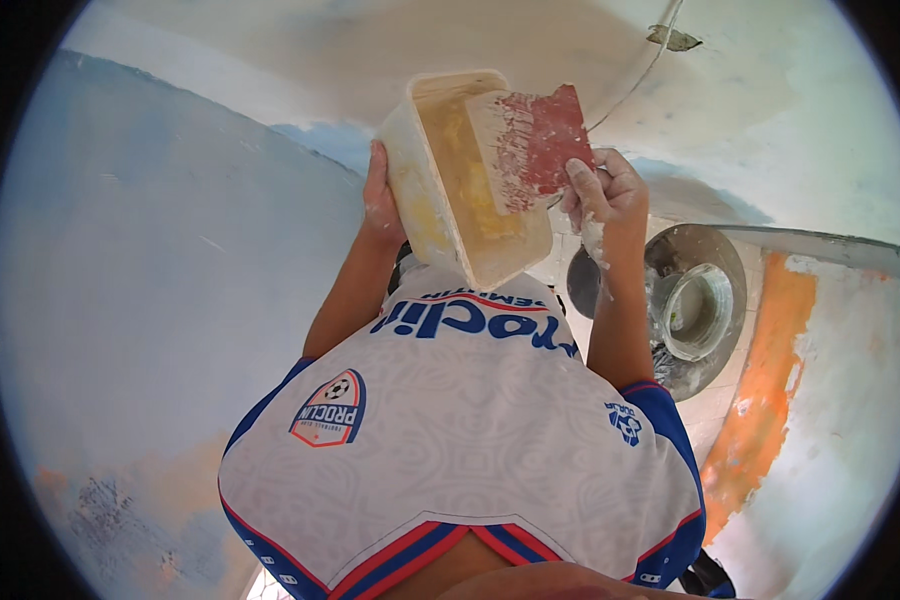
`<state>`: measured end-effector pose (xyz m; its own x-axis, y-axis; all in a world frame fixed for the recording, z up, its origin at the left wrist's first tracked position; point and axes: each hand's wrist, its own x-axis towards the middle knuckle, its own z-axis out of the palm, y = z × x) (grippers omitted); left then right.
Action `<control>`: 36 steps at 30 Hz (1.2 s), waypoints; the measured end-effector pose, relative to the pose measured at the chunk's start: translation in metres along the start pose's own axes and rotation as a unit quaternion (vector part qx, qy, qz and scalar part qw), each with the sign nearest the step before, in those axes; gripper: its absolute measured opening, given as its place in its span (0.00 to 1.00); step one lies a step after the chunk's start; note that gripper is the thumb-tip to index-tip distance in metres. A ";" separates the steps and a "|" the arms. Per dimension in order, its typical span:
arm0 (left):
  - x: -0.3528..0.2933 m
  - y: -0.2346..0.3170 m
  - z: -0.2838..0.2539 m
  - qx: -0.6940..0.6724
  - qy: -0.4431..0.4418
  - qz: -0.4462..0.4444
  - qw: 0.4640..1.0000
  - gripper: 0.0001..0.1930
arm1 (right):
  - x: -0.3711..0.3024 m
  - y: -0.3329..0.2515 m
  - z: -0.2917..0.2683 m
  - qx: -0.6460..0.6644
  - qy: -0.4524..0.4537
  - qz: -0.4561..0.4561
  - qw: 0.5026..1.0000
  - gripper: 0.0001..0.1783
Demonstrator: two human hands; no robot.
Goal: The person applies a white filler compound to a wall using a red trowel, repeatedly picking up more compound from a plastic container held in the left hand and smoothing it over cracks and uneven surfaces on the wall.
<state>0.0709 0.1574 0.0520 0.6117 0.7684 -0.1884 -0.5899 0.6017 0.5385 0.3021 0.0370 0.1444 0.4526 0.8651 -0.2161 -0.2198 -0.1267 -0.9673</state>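
My left hand (pixel 381 196) grips the outer side of a rectangular cream plastic tub (pixel 422 205), which is tilted so its open top faces up and right. Yellowish stains and pale residue coat the tub inside. In my right hand (pixel 610 190), pinched between thumb and fingers, is a flat red putty spreader (pixel 558 130). Its left part is caked with pale putty and reaches over the tub's right side; whether it touches the rim I cannot tell. White smears cover my right fingers and wrist.
To the right below my right forearm, a whitish bucket (pixel 697 310) stands on a round grey-brown surface (pixel 705 245). A patchy wall (pixel 300 50) lies ahead, with a thin cable (pixel 642 80) leaving a ragged hole. A bluish wall (pixel 160 260) fills the left; an orange strip (pixel 762 390) runs at right.
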 end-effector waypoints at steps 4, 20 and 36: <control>0.037 -0.056 0.009 0.032 0.016 -0.007 0.999 0.37 | 0.018 0.018 -0.066 -0.042 0.052 -0.041 0.997 0.07; 0.074 -0.289 0.101 0.016 0.076 0.013 0.997 0.37 | 0.010 0.059 -0.403 -0.036 0.196 -0.115 0.973 0.08; 0.019 -0.240 0.108 0.036 0.091 -0.009 0.995 0.37 | -0.040 0.049 -0.331 0.123 0.030 -0.249 0.960 0.19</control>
<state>0.2811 0.0043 0.0079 0.5119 0.7884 -0.3411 -0.5367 0.6036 0.5896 0.5588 -0.1645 0.0615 0.6024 0.7580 0.2500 -0.1575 0.4199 -0.8938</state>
